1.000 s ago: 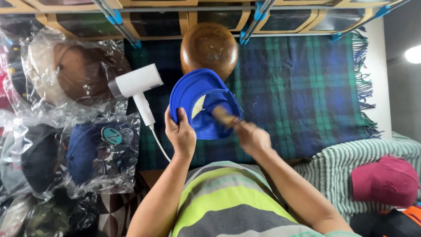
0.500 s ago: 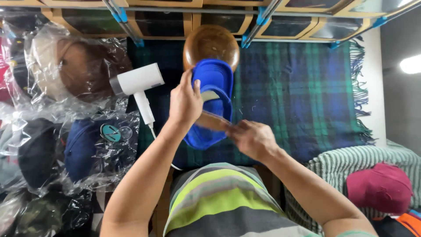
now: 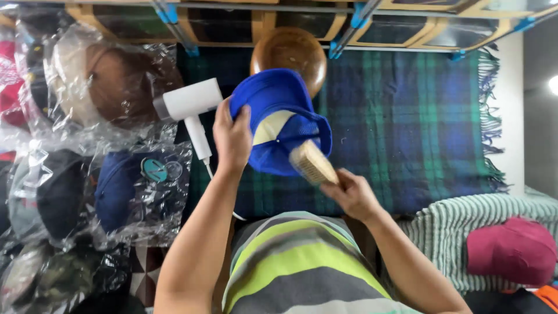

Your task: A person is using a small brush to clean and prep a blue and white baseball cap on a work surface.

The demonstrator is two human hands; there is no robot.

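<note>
Over the plaid blanket (image 3: 407,116) your left hand (image 3: 232,136) has tipped the blue cap (image 3: 279,116) open-side up again, gripping its edge, while your right hand (image 3: 349,192) clenches the wooden brush (image 3: 313,163) against the brim, so brushing can go on.

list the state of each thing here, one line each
left hand: shut on the blue cap's edge
right hand: shut on the brush's handle
blue cap: held up, inside facing the camera
brush: bristles against the cap's rim
hair dryer: lying on the blanket, untouched
wooden bowl: upside down
bagged caps: wrapped in clear plastic
maroon cap: unwrapped, on the striped cloth
</note>
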